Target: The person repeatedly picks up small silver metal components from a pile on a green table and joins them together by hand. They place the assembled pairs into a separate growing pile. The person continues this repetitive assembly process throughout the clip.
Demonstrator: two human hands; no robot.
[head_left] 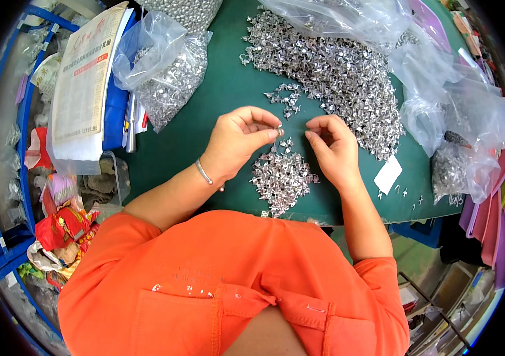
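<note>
My left hand pinches a small shiny metal piece between thumb and fingertips, above the green tabletop. My right hand is a short way to the right, its fingers curled and thumb drawn in near the index finger. Whatever its fingertips hold, if anything, is too small to make out. Below and between the hands lies a small pile of silvery metal pieces. Beyond them spreads a much larger heap of similar pieces, with a small loose cluster at its near left.
Clear bags of metal parts stand at the left and right. A plastic sheet partly covers the big heap. A newspaper lies over a blue holder at the left. A white card rests near the right forearm.
</note>
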